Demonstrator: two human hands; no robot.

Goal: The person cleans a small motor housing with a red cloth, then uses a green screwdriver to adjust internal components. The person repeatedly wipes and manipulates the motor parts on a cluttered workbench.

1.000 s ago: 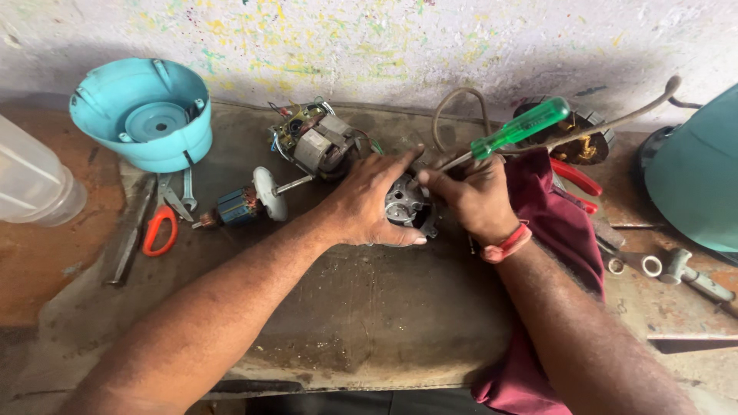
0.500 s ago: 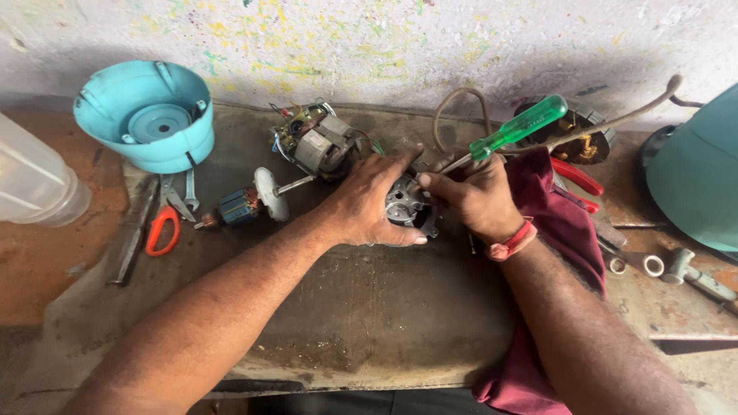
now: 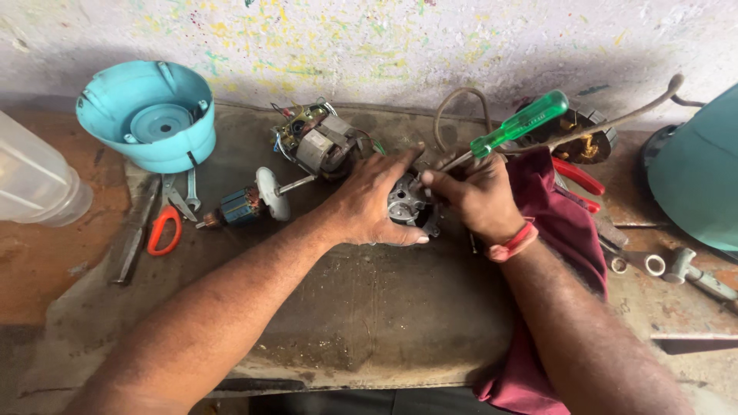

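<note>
My left hand (image 3: 373,201) clamps the small grey metal motor bracket (image 3: 411,206) at mid-bench; my right hand (image 3: 473,192) grips the green-handled screwdriver (image 3: 511,132) — I'd keep its tip seated squarely, pressing steadily.

My workbench (image 3: 369,307), grimy: turquoise housing (image 3: 146,115), rotor (image 3: 246,204), stator (image 3: 319,142), red-handled pliers (image 3: 165,227), maroon cloth (image 3: 561,230), hammer (image 3: 692,270) lie on it.
</note>
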